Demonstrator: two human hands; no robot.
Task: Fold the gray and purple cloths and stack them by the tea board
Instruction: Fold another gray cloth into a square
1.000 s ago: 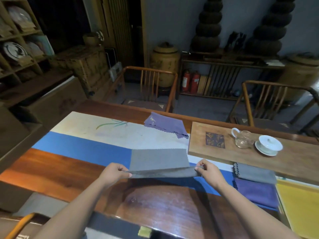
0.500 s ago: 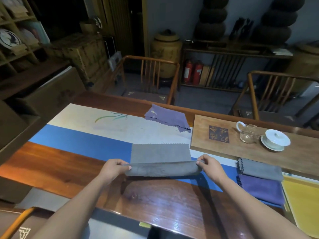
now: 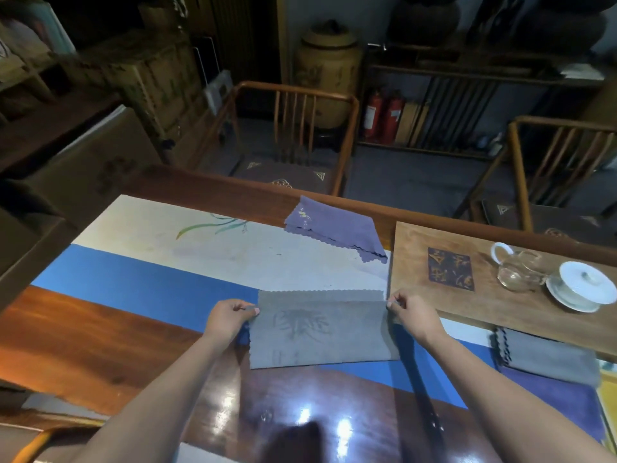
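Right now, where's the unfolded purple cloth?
Head view: the loose purple cloth lies at the table's far edge, centre, just left of the tea board and beyond the gray cloth that both hands hold.

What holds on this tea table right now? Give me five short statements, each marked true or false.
1. Both hands, left hand and right hand, pinch the gray cloth. True.
2. The loose purple cloth lies on the tea board. False: it lies left of it.
3. A folded gray cloth lies in front of the board. True.
4. The glass pitcher is overturned. False: upright.
5. The lidded cup is black. False: white.
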